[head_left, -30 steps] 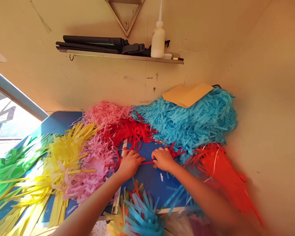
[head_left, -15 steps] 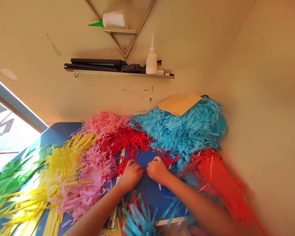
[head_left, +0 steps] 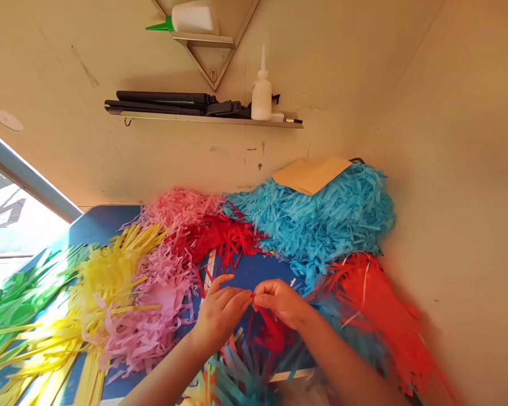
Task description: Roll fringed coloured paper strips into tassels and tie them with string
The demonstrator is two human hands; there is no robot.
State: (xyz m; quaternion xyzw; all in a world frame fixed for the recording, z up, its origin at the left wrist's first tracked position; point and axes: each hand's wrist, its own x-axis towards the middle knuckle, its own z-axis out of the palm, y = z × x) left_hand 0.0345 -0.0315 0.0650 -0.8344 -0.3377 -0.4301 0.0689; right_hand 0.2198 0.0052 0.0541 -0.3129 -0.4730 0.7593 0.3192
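Observation:
Fingertips of my left hand (head_left: 223, 309) and my right hand (head_left: 279, 300) meet above the blue table, both closed in a pinch. Between them shows a small red bit of paper. From under the right hand hangs a blurred bunch of red paper strips (head_left: 275, 334), which seems to be joined to that bit. The left index finger or thumb is raised apart from the other fingers. Just below the hands lies a tassel of blue and orange strips (head_left: 241, 372). Beyond the hands rests a red fringe heap (head_left: 226, 237).
Fringed paper covers much of the blue table (head_left: 114, 215): pink (head_left: 182, 206), lilac (head_left: 161, 316), yellow (head_left: 105, 276), green (head_left: 17, 304), light blue (head_left: 325, 220) and orange-red (head_left: 381, 304). A shelf (head_left: 173, 117) on the wall holds a white bottle (head_left: 261, 98) and a black hair straightener (head_left: 165, 101).
Both hands have lifted off the table, still fingertip to fingertip. The red strips that lay spread past them now hang beneath the right hand. The view has tilted slightly downward.

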